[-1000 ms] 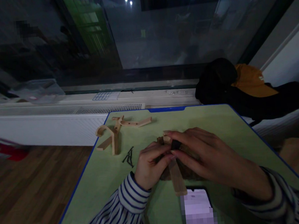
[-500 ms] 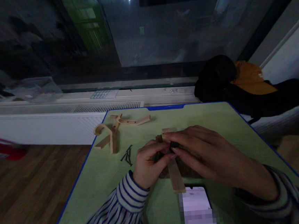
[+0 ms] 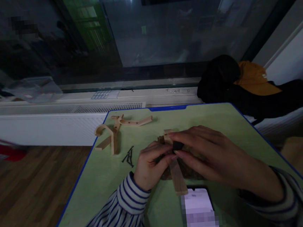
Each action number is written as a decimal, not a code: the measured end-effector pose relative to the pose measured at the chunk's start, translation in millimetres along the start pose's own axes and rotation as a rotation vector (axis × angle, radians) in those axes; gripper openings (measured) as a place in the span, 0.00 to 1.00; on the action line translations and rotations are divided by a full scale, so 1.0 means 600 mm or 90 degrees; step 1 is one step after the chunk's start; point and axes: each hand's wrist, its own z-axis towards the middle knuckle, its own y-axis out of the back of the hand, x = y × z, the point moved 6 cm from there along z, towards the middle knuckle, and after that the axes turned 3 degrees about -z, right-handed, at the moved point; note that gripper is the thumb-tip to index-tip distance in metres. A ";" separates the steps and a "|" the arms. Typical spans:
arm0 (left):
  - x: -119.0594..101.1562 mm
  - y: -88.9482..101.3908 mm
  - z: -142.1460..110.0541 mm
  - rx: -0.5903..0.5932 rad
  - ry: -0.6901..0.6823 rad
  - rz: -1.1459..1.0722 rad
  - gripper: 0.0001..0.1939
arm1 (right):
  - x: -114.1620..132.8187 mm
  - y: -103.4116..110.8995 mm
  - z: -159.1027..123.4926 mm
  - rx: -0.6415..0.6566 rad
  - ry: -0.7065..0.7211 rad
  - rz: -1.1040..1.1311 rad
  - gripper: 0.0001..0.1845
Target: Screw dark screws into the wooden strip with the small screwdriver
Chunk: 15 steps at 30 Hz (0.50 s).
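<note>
My right hand [image 3: 216, 153] comes in from the right, its thumb and fingertips closed around a small dark block-like piece [image 3: 177, 145] whose kind I cannot make out. My left hand [image 3: 151, 166] meets it from the left, thumb and fingers pinched together; what lies between them is hidden. Beneath both hands a pale wooden strip [image 3: 179, 181] runs toward me, its middle covered by the fingers. Under the strip lies a dark brown piece [image 3: 191, 170], mostly hidden by my right hand.
Loose dark screws or nails [image 3: 129, 157] lie left of my hands. Curved and forked wooden pieces [image 3: 114, 139] sit farther back on the green table [image 3: 95, 199]. A lit phone [image 3: 199, 204] lies in front. Behind are a radiator [image 3: 49, 127], a clear box [image 3: 38, 90] and a yellow cap [image 3: 254, 79].
The right fingers have shifted slightly, so more of the small dark piece shows. My left hand and the wooden strip stay nearly in place.
</note>
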 end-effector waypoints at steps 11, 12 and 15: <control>0.002 0.002 -0.004 -0.038 0.010 0.055 0.10 | 0.000 0.001 0.000 0.003 0.002 0.020 0.20; 0.004 0.002 -0.004 -0.037 0.017 0.063 0.10 | 0.000 0.002 0.000 0.001 0.003 0.018 0.19; 0.007 0.003 -0.006 -0.033 0.024 0.069 0.09 | -0.001 0.002 0.001 0.000 0.001 0.013 0.19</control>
